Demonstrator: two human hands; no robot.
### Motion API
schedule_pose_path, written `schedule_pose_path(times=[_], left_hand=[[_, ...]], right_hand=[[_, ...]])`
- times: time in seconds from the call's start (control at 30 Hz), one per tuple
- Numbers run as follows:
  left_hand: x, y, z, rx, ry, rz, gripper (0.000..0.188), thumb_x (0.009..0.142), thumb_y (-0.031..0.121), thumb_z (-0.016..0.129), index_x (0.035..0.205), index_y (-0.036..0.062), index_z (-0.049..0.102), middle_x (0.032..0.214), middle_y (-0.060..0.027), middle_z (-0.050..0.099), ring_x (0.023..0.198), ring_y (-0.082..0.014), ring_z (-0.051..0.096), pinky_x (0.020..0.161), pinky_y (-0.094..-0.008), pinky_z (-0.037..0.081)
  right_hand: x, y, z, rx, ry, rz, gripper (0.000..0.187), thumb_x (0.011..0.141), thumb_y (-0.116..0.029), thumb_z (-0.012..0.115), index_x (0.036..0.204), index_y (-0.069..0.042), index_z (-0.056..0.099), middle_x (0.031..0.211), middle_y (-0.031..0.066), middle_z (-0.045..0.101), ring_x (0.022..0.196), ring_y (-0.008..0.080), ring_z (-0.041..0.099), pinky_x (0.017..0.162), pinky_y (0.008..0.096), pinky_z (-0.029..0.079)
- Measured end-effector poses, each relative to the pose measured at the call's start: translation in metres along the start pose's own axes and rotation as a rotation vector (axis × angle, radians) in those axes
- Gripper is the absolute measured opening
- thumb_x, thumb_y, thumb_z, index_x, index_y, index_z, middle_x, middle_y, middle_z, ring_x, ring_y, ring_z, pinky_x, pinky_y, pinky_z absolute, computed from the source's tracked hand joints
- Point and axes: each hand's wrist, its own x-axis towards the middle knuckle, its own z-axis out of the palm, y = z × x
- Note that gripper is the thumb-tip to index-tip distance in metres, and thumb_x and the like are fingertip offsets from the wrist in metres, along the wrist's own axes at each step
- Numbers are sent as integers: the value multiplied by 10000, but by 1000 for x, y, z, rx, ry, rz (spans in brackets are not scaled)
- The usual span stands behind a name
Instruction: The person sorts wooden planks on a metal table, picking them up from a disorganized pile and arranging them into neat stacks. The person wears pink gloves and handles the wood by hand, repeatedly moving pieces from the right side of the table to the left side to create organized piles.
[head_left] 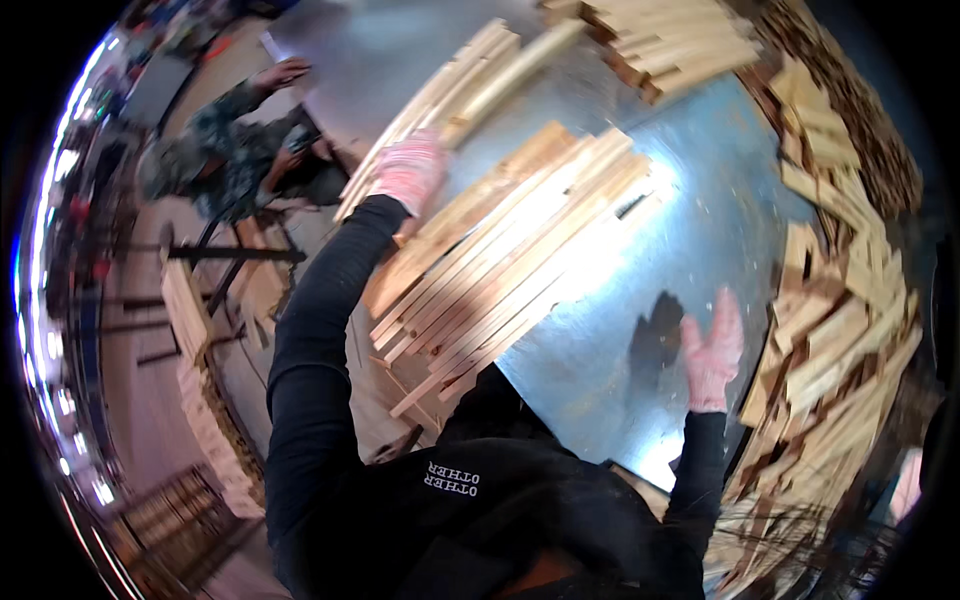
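Note:
Both of my hands wear red-and-white knit gloves. My left hand (410, 170) is on the far-left group of pale wooden strips (465, 70), its fingers curled down over them; motion blur and the glove hide the fingertips. Just right of it, a wider batch of wooden strips (530, 235) lies side by side at a slant on the metal table (590, 370), some ends jutting past the near edge. My right hand (715, 345) is empty near the table's right side, thumb apart from the fingers, its dark shadow beside it.
A stack of wooden pieces (680, 45) sits at the table's far side. Along the right edge runs a large heap of loose wood pieces (830, 350). At the far left, another person (230, 150) in camouflage clothing is beside the table. Boards (185, 300) and black metal bars (235, 253) stand left.

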Motion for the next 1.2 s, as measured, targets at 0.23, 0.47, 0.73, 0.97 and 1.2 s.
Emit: schedule_pose_path(times=[0.23,0.47,0.73,0.97,1.2], left_hand=[[25,-69,57,6,157,72,504,850,437,677,1092,-4,641,982,-200,685,945,-389,648,786,-463,525],[-47,77,13,-485,200,20,567,959,266,640,1384,-62,457,1303,-229,552,1203,-296,548,1028,-396,457],[-331,385,-10,-1237,-677,498,795,723,139,672,1456,14,391,1334,-117,499,1201,-266,517,1028,-412,443],[-343,507,59,-2163,-1135,-18,582,961,269,590,1466,40,414,1447,-129,504,1271,-303,532,1071,-436,453],[-216,538,78,-1719,-653,-333,683,917,635,595,1262,47,566,1062,-168,640,896,-314,671,776,-467,578]], right_hand=[[-212,30,-99,-141,-903,100,960,673,-410,807,1451,-21,401,1409,187,497,1314,334,459,1134,472,313],[-366,72,-51,-237,-729,56,817,728,-321,778,1426,-71,435,1237,155,593,1164,313,582,1067,467,409],[-163,55,-165,481,-299,310,826,755,-414,751,1393,7,437,1187,226,608,1121,387,590,996,451,445],[-210,118,-185,465,294,285,802,722,-615,714,1164,43,593,987,233,621,947,419,594,885,485,465],[-378,204,-86,-173,-420,310,954,765,-450,740,1535,-72,324,1540,227,374,1464,334,314,1237,459,147]])
